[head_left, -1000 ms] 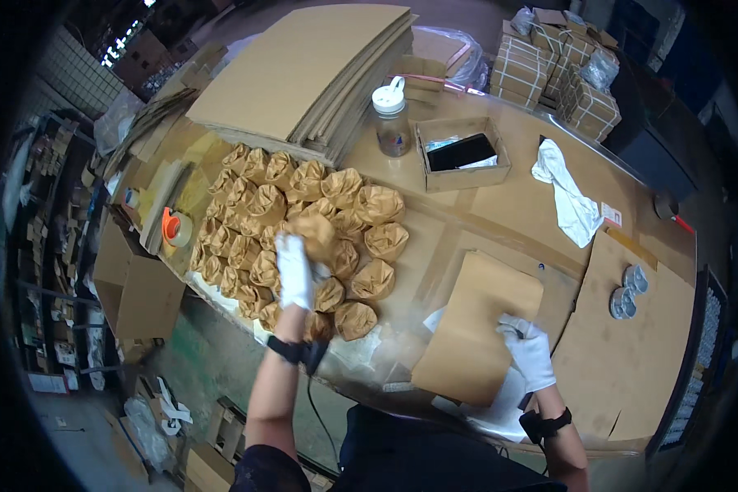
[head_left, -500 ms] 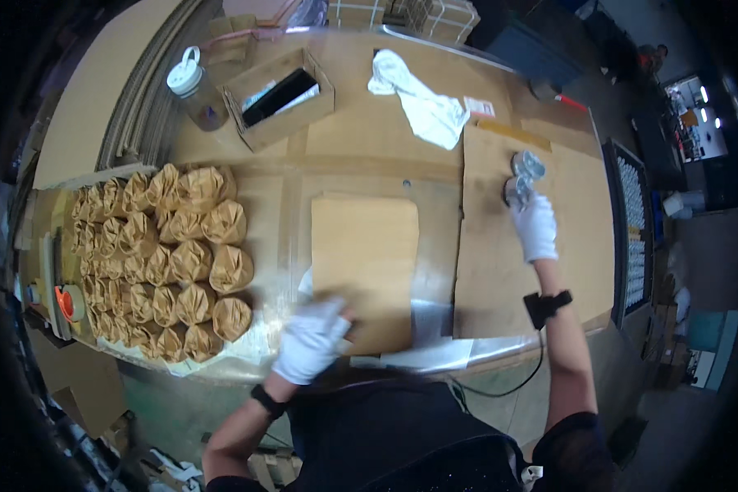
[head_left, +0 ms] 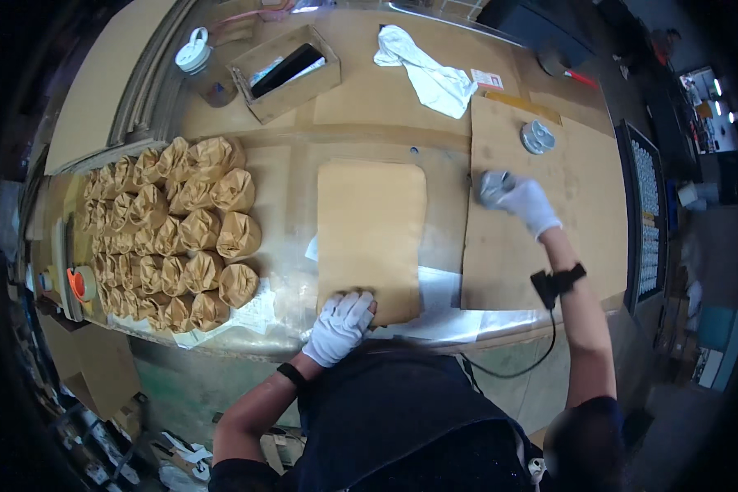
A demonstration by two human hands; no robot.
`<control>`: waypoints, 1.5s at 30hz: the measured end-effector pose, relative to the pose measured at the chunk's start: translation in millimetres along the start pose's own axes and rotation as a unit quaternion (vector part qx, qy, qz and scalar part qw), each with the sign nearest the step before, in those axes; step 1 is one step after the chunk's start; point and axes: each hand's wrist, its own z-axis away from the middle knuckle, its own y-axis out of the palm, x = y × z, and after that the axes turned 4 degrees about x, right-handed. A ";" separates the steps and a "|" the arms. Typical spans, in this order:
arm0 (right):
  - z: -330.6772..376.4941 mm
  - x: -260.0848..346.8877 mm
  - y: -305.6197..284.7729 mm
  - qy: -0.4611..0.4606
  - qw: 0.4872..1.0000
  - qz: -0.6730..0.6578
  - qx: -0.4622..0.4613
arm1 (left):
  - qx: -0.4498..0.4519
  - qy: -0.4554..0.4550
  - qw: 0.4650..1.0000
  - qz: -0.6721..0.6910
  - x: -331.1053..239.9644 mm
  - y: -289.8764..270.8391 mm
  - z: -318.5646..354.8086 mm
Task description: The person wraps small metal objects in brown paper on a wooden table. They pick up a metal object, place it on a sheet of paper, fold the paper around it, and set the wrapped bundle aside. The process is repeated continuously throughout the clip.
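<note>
My right hand (head_left: 529, 207), in a white glove, grips a silver round metal part (head_left: 495, 189) above the left side of a cardboard sheet (head_left: 541, 262). A second metal part (head_left: 538, 138), ring-like with a hollow, stands on that sheet farther back. My left hand (head_left: 340, 328), also gloved, has its fingers bent and pressed together on the near edge of a stack of brown paper sheets (head_left: 371, 230); it seems to pinch the paper there. At the left, several rows of objects wrapped in brown paper (head_left: 238, 235) stand close together.
At the back are a cardboard box (head_left: 303, 98) holding a black object, a lidded bottle (head_left: 205, 70) and a white cloth (head_left: 426, 72). Cardboard sheets (head_left: 111, 82) lean at the far left, near a tape dispenser (head_left: 80, 284). A rack of metal parts (head_left: 648, 217) stands beyond the right edge.
My right hand has lifted one metal part away from the other and carried it left and nearer. My left hand has come to the paper stack's near edge. The view has shifted slightly.
</note>
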 end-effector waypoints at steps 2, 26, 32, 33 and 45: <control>33.9 42.6 22.2 -0.003 0.963 -0.236 0.126 | 0.031 0.000 0.998 0.049 1.2 5.3 8.2; 109.6 140.4 134.4 0.022 0.691 -0.613 0.382 | 0.042 0.123 0.990 -0.061 12.0 -5.5 15.2; 112.0 144.5 132.8 0.010 0.737 -0.566 0.370 | 0.022 0.145 0.986 -0.085 17.7 -1.8 16.0; 112.5 144.5 133.8 0.011 0.740 -0.562 0.369 | 0.017 0.149 0.984 -0.096 19.3 -1.4 15.7; 100.9 107.9 160.7 0.076 0.735 -0.592 0.323 | -0.022 -0.106 0.993 -0.035 5.7 13.0 -27.5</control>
